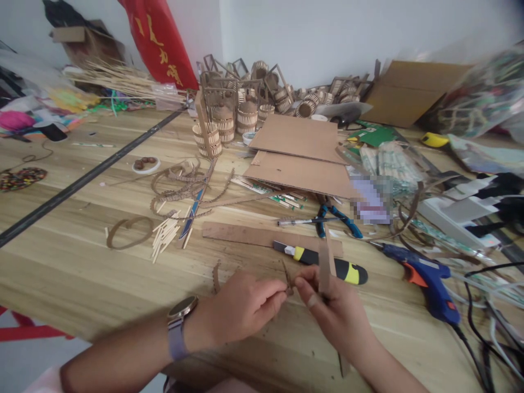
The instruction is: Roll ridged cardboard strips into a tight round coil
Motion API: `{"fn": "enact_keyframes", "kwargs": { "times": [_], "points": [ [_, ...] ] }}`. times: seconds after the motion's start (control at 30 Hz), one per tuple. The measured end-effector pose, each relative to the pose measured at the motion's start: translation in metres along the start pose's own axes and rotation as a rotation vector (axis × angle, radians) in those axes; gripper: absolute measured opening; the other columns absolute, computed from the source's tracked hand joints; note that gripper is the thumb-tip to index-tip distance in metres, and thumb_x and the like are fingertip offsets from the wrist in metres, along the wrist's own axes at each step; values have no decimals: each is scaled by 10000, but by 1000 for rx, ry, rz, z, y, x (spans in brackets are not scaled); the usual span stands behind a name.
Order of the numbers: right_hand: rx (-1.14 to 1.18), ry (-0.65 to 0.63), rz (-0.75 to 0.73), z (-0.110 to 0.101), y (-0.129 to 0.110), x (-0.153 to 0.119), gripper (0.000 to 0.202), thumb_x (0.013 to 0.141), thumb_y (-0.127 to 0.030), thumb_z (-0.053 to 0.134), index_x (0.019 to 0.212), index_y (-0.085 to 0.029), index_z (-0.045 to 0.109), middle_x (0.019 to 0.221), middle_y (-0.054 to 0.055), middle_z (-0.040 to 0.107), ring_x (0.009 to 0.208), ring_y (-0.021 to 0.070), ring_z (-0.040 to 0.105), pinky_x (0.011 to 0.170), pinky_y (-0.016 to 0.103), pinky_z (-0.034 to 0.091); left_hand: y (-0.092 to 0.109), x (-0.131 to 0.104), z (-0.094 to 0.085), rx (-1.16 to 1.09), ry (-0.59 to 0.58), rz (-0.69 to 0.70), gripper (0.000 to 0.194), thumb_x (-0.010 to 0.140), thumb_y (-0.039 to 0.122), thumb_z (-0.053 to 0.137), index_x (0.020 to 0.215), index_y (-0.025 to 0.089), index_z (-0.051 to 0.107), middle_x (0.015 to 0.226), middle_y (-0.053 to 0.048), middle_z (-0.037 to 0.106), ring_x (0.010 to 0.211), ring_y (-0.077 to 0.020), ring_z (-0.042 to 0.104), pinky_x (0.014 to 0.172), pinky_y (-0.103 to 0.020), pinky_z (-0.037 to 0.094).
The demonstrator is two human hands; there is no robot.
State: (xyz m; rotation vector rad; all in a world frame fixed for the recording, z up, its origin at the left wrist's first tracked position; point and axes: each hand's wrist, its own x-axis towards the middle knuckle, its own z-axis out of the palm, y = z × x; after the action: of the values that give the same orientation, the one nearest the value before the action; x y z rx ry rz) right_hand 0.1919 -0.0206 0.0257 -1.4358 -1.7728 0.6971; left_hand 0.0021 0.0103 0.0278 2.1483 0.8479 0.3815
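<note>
- Beneath everything, a wooden bench (pixel 102 284); clock read from the fingertips (pixel 281 287), with 12 straight ahead.
- At 11 o'clock, well off, a heap of slatted baskets (pixel 248 117); probably easy to topple with a careless reach.
- At 12 o'clock, nearer, overlapping cardboard sheets (pixel 301 134); liable to slide if nudged.
- At 8 o'clock, the left hand (pixel 241 305), pinching a thin brown strip (pixel 286 274) between thumb and forefinger.
- At 4 o'clock, the right hand (pixel 346 308), with thumb and forefinger nearly meeting the left tips, plus an upright strip (pixel 325 267) caught among the fingers. Cannot tell one continuous strip from two.
- At 3 o'clock, a blue glue gun (pixel 434 284), on its side, nozzle toward 10; possibly hot, hence a burn risk from a wide swing of the right arm.
- At 2 o'clock, just beyond the right knuckles, a black-and-yellow knife (pixel 352 271), blade end toward 10 and seemingly bared; a nick possible from pushing forward unwatched.
- At 10 o'clock, loose wooden sticks (pixel 165 236); easily scattered by a trailing sleeve.
- At the centre, between the fingertips, the thin brown strip again: apt to crease, tear or slip from too hard or uneven a pinch.
</note>
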Motion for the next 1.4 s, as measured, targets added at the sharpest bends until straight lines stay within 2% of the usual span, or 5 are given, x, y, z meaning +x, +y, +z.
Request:
{"fn": "enact_keyframes", "kwargs": {
  "times": [0.3,0.5,0.9,1.13,1.4],
  "points": [
    [28,21,-15,7,0,-8,199,883,-274,521,720,-219,621,599,-4,669,529,155,635,488,218,477,-1,2,-2,-82,52,-78,257,953,379,538,806,173,579,686,20,604,626,-123,544,563,-220,313],
    [140,-109,-12,8,1,-8,254,956,-292,444,745,-225,569,665,-9,609,606,142,594,557,221,462,-1,3,-2,-114,14,-74,279,991,250,435,747,174,547,663,25,590,615,-112,552,584,-209,333],
    [947,-307,624,8,3,2,455,763,-612,669,712,-210,462,500,-127,225,442,51,122,410,193,99,0,4,-5,-222,-35,-18,278,959,194,461,696,170,548,635,36,602,610,-92,567,607,-186,356],
    [635,-271,463,12,2,-1,508,827,-712,509,699,-224,449,533,-88,324,452,82,278,402,205,241,-4,5,0,-157,24,-86,299,955,311,479,689,179,519,625,27,579,598,-115,545,555,-217,317],
    [-58,-16,-31,12,14,-9,247,881,-375,582,1016,-206,702,537,-9,585,480,173,585,488,257,450,-7,7,3,-415,12,-219,309,982,329,409,741,183,535,581,35,587,539,-105,588,545,-191,407]
  ]
}}
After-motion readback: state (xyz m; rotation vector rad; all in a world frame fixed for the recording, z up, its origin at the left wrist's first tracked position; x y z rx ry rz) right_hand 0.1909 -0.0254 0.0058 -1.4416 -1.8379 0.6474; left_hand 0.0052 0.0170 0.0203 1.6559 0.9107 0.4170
